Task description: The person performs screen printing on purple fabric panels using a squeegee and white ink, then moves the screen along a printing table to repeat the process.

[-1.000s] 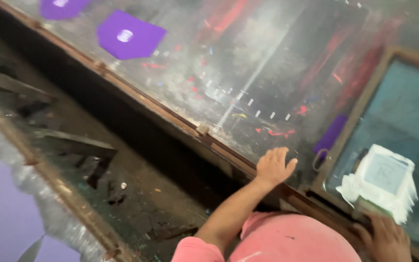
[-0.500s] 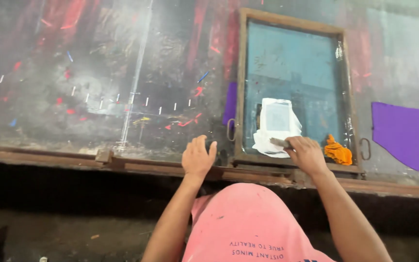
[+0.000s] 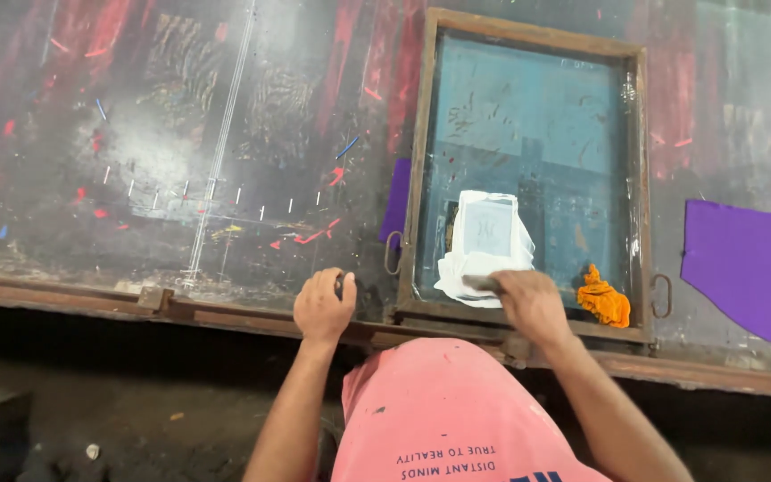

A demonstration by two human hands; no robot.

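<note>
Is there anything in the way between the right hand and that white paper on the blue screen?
No. The right hand already rests on the near edge of the white paper inside the wooden frame; the orange rag lies beside it.

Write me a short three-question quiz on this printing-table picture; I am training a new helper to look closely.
1. True or false: the right hand rests on the white paper stack inside the wooden screen frame.
2. What colour is the crumpled rag in the frame's near right corner?
3. The left hand is: A) on the table edge beside the frame, B) on the purple fabric piece, C) lifted in the air.

Key: 1 true; 2 orange; 3 A.
</note>
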